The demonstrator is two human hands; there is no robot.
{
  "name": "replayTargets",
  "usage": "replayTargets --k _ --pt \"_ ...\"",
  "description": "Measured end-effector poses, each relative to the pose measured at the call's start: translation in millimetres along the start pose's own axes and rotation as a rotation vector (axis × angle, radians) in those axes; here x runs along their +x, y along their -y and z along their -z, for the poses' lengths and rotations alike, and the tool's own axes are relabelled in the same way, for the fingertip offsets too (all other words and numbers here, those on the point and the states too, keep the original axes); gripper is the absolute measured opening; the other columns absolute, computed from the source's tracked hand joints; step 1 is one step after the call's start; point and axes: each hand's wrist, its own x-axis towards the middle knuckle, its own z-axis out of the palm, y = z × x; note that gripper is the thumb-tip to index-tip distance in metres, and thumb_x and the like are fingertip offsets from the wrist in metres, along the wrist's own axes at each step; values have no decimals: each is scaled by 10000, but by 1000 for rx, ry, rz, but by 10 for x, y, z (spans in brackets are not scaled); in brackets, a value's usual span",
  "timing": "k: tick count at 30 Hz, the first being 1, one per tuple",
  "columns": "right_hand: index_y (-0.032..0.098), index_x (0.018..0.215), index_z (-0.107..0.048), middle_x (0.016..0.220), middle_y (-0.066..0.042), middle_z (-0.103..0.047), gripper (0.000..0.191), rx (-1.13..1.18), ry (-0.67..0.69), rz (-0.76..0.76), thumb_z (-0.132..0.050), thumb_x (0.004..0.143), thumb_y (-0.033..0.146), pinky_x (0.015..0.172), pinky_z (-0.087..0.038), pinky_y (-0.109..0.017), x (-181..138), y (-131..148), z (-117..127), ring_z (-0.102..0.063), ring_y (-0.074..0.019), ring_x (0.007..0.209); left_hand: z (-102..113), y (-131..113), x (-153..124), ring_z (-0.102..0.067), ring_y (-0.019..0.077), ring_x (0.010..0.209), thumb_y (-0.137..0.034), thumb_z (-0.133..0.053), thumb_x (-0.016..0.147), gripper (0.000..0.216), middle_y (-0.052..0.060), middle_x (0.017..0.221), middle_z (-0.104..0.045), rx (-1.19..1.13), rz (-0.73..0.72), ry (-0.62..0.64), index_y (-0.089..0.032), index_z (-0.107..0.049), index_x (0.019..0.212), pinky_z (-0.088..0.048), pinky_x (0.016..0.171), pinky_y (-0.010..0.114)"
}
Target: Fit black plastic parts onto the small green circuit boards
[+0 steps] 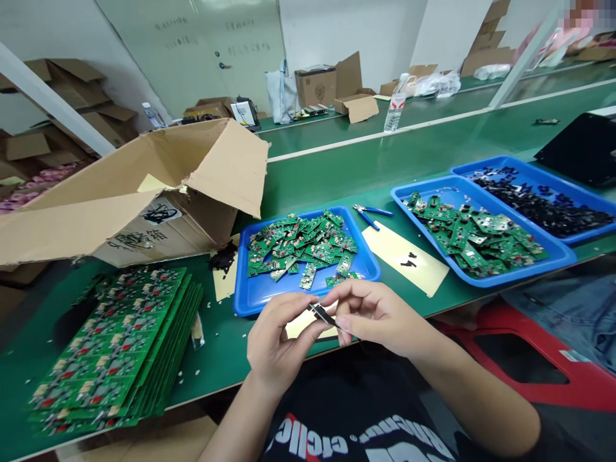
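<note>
Just in front of my body, my left hand (pixel 276 343) pinches one end of a small circuit board (pixel 314 309) between thumb and fingers. A black strip (pixel 326 316) lies along the board, and my right hand (pixel 380 314) closes on its other end with thumb and forefinger. The fingers hide part of both. Right behind my hands stands a blue tray (pixel 250 296) with a heap of small green circuit boards (pixel 308 276). Beneath my hands, a pale yellow sheet (pixel 296 328) shows in part.
Stacked green board panels (pixel 110 346) stand at left, before an open cardboard box (pixel 212 212). Blue-handled cutters (pixel 370 215) lie by a yellow sheet (pixel 423 273) bearing black strips. At right, one blue tray (pixel 561 260) holds boards, another (pixel 590 189) black parts. A red stool (pixel 572 378) stands below.
</note>
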Motion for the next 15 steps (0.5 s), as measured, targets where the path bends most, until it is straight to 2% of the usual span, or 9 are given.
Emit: replayTargets --k 3,6,10,12,15 --pt "159 954 -579 586 40 -574 178 -53 -12 33 -567 780 188 501 -438 -189 5 -8 -10 -542 -72 521 1 -8 9 -650 168 786 -188 -733 683 399 48 880 -688 -90 21 44 -227 -597 1057 -559 681 284" --pt "164 918 -582 675 11 -611 143 -222 -83 133 -559 777 164 580 -489 -218 -7 -7 -56 -595 -99 622 -9 -23 8 -651 171 789 -179 -745 667 410 56 884 -689 -164 70 65 -226 -610 1051 -565 671 285" --pt "174 900 -582 786 -30 -659 118 -616 -279 464 -525 807 128 667 -504 -272 -9 -19 -115 -618 -133 710 -27 -47 -17 -639 165 830 -161 -722 689 415 61 922 -677 -257 172 65 -241 -623 1084 -571 650 259" --pt "178 909 -584 793 -39 -671 119 -766 -328 617 -505 838 125 693 -499 -303 5 -36 -118 -619 -147 720 -36 -61 -36 -641 160 830 -176 -683 729 378 63 936 -679 -276 255 63 -248 -631 1097 -567 647 241" --pt "174 922 -584 797 -47 -678 119 -904 -336 700 -493 863 126 684 -493 -314 34 -60 -107 -614 -160 726 -71 -71 -78 -649 179 856 -248 -610 795 254 74 951 -696 -258 454 20 -228 -675 1039 -556 728 276"
